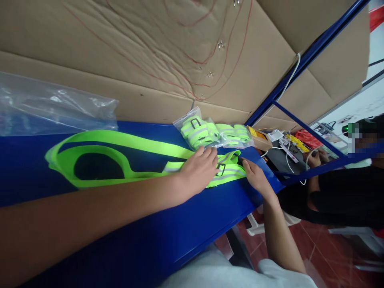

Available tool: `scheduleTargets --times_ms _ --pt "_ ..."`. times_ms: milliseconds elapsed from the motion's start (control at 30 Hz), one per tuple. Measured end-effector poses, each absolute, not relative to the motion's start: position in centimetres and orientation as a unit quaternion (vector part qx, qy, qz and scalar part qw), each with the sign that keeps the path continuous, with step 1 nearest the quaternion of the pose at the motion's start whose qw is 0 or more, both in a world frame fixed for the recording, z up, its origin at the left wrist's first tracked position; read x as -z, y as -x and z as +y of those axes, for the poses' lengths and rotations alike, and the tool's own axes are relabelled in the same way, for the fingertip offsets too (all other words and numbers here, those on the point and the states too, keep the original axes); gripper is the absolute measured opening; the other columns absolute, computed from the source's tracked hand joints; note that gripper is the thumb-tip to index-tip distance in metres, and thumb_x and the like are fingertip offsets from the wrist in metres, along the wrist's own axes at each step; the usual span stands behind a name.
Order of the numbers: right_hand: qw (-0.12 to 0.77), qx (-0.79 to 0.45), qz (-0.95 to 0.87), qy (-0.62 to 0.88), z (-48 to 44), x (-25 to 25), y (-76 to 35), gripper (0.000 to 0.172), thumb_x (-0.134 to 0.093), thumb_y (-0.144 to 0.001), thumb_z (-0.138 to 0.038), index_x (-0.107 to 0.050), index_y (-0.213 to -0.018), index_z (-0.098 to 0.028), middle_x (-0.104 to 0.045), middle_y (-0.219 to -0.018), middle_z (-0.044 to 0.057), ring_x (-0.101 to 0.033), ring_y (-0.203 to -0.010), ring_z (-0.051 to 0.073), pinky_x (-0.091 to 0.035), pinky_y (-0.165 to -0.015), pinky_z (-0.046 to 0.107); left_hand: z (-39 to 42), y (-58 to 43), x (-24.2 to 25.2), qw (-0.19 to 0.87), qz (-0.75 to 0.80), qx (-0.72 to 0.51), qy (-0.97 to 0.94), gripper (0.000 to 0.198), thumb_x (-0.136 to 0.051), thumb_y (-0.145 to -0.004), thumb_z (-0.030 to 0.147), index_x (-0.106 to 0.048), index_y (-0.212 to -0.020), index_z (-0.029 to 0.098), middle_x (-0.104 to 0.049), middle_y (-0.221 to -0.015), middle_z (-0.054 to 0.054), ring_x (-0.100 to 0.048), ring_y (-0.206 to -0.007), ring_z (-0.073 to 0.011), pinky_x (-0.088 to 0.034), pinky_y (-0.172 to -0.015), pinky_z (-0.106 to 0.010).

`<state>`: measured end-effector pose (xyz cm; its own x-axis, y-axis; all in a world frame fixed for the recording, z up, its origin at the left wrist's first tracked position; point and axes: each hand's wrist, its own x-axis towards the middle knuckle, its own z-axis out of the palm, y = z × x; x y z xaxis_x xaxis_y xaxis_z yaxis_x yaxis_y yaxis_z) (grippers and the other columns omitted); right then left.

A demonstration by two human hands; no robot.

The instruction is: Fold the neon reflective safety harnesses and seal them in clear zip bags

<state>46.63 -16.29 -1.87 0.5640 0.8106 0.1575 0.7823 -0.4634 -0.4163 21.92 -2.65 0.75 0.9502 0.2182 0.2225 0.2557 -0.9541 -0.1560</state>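
A neon yellow-green reflective strap (pixel 141 146) with grey stripes lies in long loops across the blue table. My left hand (pixel 198 170) rests palm down on it, fingers stretched out. Just right of those fingers a black slide buckle (pixel 221 169) sits on the folded part of the strap. My right hand (pixel 254 175) is at the right end of this fold, thumb and fingers closed around its edge; the fingertips are partly hidden. Behind my hands lie clear bags of rolled straps, one bag (pixel 199 132) showing a black buckle and another bag (pixel 235 134) beside it.
A clear plastic sheet (pixel 57 106) lies at the back left. Cardboard (pixel 144 60) with red lines and metal hooks stands behind the blue table (pixel 192 224). A blue metal frame (pixel 315 48) rises at right; beyond it a co-worker's hand (pixel 313 159) is near a cluttered bench.
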Motion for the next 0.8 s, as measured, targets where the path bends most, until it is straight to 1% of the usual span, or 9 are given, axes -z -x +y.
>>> scheduleTargets --times_ms 67,167,233,300,367,433,533,667,800 --pt "0.226 -0.033 -0.481 0.846 -16.4 2.1 -46.8 0.059 -0.04 -0.1 -0.053 -0.065 -0.136 -0.013 -0.065 -0.14 0.017 -0.058 -0.135 0.031 -0.04 -0.116 0.048 -2.5 -21.9 0.6 0.063 -0.143 0.05 0.986 0.057 -0.044 -0.102 0.025 -0.042 -0.154 0.002 -0.043 -0.156 -0.028 -0.038 -0.145 -0.0447 -0.028 -0.116 -0.06" --pt "0.227 -0.048 -0.486 0.843 -16.4 2.2 -46.8 0.062 -0.053 -0.093 -0.055 -0.061 -0.138 -0.013 -0.063 -0.14 0.019 -0.064 -0.123 0.031 -0.047 -0.109 0.047 -1.9 -21.3 1.8 0.018 -0.183 0.011 0.983 0.061 -0.035 -0.104 0.022 -0.026 -0.162 0.005 -0.037 -0.161 -0.027 -0.034 -0.15 -0.0425 -0.026 -0.117 -0.069" --pt "0.226 -0.065 -0.473 0.849 -16.2 2.0 -46.5 0.065 -0.062 -0.087 -0.055 -0.062 -0.136 -0.013 -0.065 -0.135 0.019 -0.067 -0.114 0.03 -0.051 -0.102 0.046 -1.6 -20.7 2.0 -0.009 -0.201 0.009 0.98 0.06 -0.025 -0.106 0.025 -0.022 -0.163 0.007 -0.029 -0.166 -0.023 -0.027 -0.154 -0.039 -0.022 -0.118 -0.072" --pt "0.233 -0.106 -0.465 0.848 -16.0 1.6 -46.3 0.062 -0.069 -0.081 -0.053 -0.065 -0.128 -0.013 -0.07 -0.123 0.017 -0.068 -0.106 0.029 -0.053 -0.094 0.042 -1.4 -20.2 1.9 -0.048 -0.218 -0.012 0.975 0.061 -0.018 -0.107 0.032 -0.019 -0.164 0.011 -0.017 -0.17 -0.018 -0.017 -0.159 -0.0363 -0.016 -0.119 -0.075" --pt "0.257 -0.17 -0.457 0.834 -16.0 0.9 -46.2 0.056 -0.074 -0.076 -0.051 -0.067 -0.117 -0.014 -0.074 -0.105 0.011 -0.068 -0.094 0.026 -0.054 -0.081 0.037 -1.4 -20.1 1.9 -0.087 -0.224 -0.035 0.97 0.062 -0.016 -0.107 0.036 -0.016 -0.165 0.015 -0.007 -0.172 -0.012 -0.009 -0.16 -0.0351 -0.012 -0.12 -0.077" --pt "0.293 -0.235 -0.445 0.813 -16.1 0.1 -46.3 0.052 -0.076 -0.074 -0.053 -0.068 -0.107 -0.014 -0.073 -0.093 0.006 -0.066 -0.083 0.022 -0.051 -0.072 0.031 -1.6 -20.1 2.0 -0.101 -0.219 -0.036 0.97 0.062 -0.017 -0.106 0.036 -0.016 -0.165 0.017 -0.004 -0.172 -0.01 -0.005 -0.16 -0.0358 -0.009 -0.121 -0.077" --pt "0.336 -0.273 -0.433 0.791 -16.5 -0.9 -47.1 0.047 -0.077 -0.073 -0.052 -0.07 -0.102 -0.015 -0.073 -0.096 0.006 -0.066 -0.084 0.021 -0.05 -0.072 0.029 -2.3 -20.3 2.3 -0.089 -0.196 -0.008 0.976 0.063 -0.019 -0.106 0.036 -0.019 -0.165 0.014 -0.002 -0.171 -0.01 -0.001 -0.16 -0.0347 -0.004 -0.125 -0.071" --pt "0.297 -0.188 -0.448 0.822 -16.6 -2.0 -48.0 0.044 -0.072 -0.077 -0.048 -0.072 -0.107 -0.016 -0.074 -0.1 0.008 -0.066 -0.088 0.023 -0.052 -0.076 0.032 -3.1 -20.6 2.4 -0.117 -0.174 -0.012 0.978 0.065 -0.017 -0.107 0.044 -0.017 -0.165 0.013 -0.001 -0.171 -0.009 -0.004 -0.16 -0.0326 -0.01 -0.128 -0.065" --pt "0.178 0.028 -0.481 0.858 -15.5 -1.8 -45.9 0.045 -0.063 -0.083 -0.035 -0.07 -0.123 -0.017 -0.071 -0.108 0.01 -0.066 -0.092 0.026 -0.052 -0.08 0.034 -3.7 -21.2 2.4 -0.116 -0.187 -0.024 0.975 0.065 -0.021 -0.107 0.044 -0.016 -0.165 0.015 -0.003 -0.171 -0.009 -0.009 -0.16 -0.0348 -0.014 -0.127 -0.066"
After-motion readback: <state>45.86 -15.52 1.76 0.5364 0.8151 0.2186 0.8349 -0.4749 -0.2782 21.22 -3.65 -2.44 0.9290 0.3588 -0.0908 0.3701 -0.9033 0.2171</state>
